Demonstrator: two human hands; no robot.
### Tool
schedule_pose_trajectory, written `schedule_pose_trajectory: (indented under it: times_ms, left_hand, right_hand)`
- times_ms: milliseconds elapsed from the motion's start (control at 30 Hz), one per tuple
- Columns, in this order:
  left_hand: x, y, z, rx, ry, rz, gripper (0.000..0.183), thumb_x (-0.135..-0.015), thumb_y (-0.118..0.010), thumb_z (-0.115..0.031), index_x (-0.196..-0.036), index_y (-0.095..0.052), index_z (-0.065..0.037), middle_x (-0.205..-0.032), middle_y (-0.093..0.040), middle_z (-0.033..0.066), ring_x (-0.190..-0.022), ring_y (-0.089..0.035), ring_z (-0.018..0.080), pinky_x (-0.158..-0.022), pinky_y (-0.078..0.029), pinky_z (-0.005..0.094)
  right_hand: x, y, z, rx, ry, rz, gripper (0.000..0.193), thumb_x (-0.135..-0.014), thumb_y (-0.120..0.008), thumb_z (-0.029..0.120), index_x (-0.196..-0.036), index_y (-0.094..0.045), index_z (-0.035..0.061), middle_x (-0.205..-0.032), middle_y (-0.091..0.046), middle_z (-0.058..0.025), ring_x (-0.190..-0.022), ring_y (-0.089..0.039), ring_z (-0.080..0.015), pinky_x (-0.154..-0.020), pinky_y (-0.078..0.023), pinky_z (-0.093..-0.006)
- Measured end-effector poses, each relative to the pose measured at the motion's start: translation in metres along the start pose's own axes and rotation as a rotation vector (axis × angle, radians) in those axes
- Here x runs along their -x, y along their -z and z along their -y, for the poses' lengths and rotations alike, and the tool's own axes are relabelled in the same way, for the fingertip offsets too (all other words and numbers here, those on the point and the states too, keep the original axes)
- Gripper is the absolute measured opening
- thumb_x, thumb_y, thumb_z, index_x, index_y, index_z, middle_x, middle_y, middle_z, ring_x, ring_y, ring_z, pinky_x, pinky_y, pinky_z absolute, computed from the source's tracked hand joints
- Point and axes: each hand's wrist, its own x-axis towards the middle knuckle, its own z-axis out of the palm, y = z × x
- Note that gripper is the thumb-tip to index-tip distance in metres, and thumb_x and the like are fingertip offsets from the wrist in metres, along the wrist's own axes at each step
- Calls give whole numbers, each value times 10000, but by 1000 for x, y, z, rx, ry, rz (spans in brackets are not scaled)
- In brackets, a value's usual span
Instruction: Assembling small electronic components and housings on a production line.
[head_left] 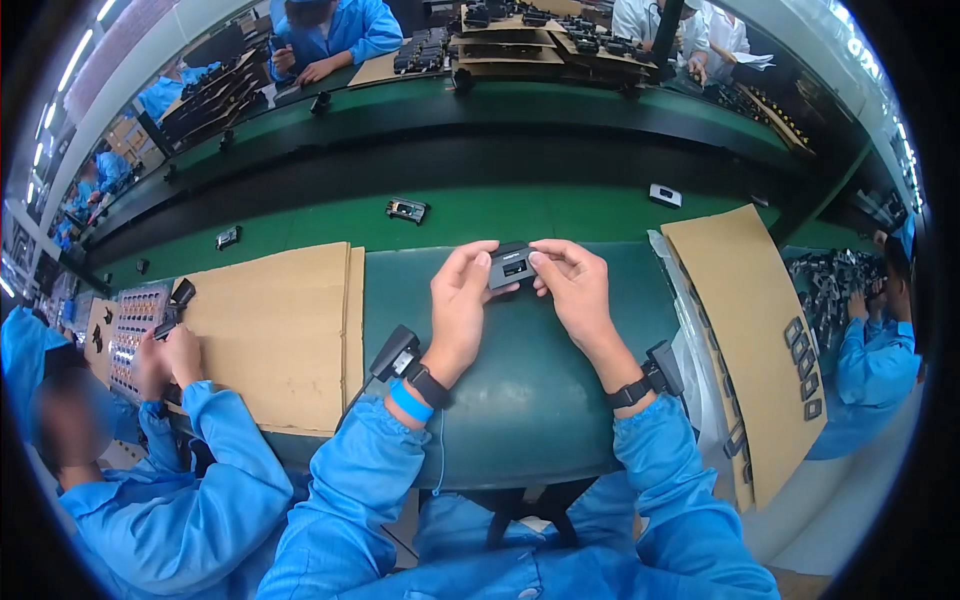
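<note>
Between my two hands I hold a small grey and black plastic housing (511, 268) with a rectangular window in its face. My left hand (462, 300) grips its left side, thumb on the near face. From the other side my right hand (577, 295) pinches it, the thumb lying near its upper right corner. The fingers behind the housing are mostly hidden. It is held up over the dark green work mat (520, 390), tilted toward me.
Cardboard sheets (270, 330) lie at left, beside a co-worker's hands (170, 355). At right, a stack of cardboard (745, 330) carries black frames (803, 360). On the green conveyor (520, 215) sit a device with exposed inner parts (407, 209) and a light-coloured housing (665, 195).
</note>
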Motion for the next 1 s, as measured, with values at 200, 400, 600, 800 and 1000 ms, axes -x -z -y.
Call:
schedule_pose_trajectory:
  times_ms: [200,400,600,800,1000]
  left_hand:
    - [2,-1,0,-128,-57,65,290,-1129,-519,-189,-1309,-630,8,-1171,-704,95,-1099,-706,190,-934,-618,369]
    - [3,0,0,-275,-8,86,277,-1114,-543,-142,-1339,-616,2,-1169,-729,91,-1107,-705,173,-958,-593,352]
    - [1,0,4,-64,-4,50,257,-1096,-589,-114,-1317,-633,10,-1192,-730,101,-1077,-690,145,-943,-559,305]
    - [-1,6,2,-83,-10,-12,233,-1106,-578,-143,-1279,-654,-8,-1161,-738,94,-1036,-706,138,-872,-592,301]
    - [-1,6,1,-153,-15,20,255,-1115,-560,-174,-1263,-657,8,-1140,-721,87,-1027,-709,150,-890,-605,342]
  right_hand:
    - [0,7,-1,-84,-49,16,168,-1006,-722,83,-1113,-724,-47,-853,-726,-41,-708,-644,-70,-612,-525,-226]
    - [3,3,-5,-39,-19,-39,167,-1001,-730,94,-1105,-720,-36,-830,-714,-33,-683,-633,-65,-583,-512,-224]
    - [5,5,-5,1,-49,-14,214,-972,-755,70,-1163,-717,-19,-885,-697,-32,-733,-633,-54,-610,-509,-228]
    - [10,9,20,431,303,213,453,-884,-815,37,-1320,-693,47,-1127,-613,-93,-889,-673,-159,-714,-557,-291]
    - [10,13,16,526,356,221,460,-835,-850,51,-1274,-713,44,-1121,-622,-109,-876,-680,-230,-758,-581,-347]
